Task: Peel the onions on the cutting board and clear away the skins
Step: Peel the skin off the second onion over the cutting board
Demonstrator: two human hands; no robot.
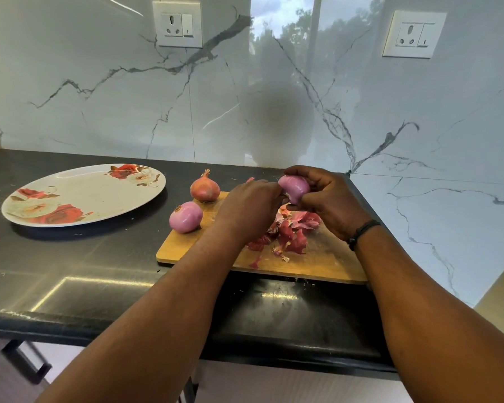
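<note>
My right hand (329, 199) grips a pink, mostly peeled onion (294, 188) above the wooden cutting board (317, 260). My left hand (249, 206) meets the onion's lower left end, its fingertips curled against it and hidden from view. A peeled pink onion (186, 217) lies on the board's left corner. An unpeeled brown-red onion (205, 188) stands at the board's far left edge. A heap of red skins (288, 237) lies on the board under my hands.
A large oval plate with rose print (82, 194) sits on the black counter (99, 274) to the left. The marble wall runs close behind and to the right of the board. The counter's front edge is near me.
</note>
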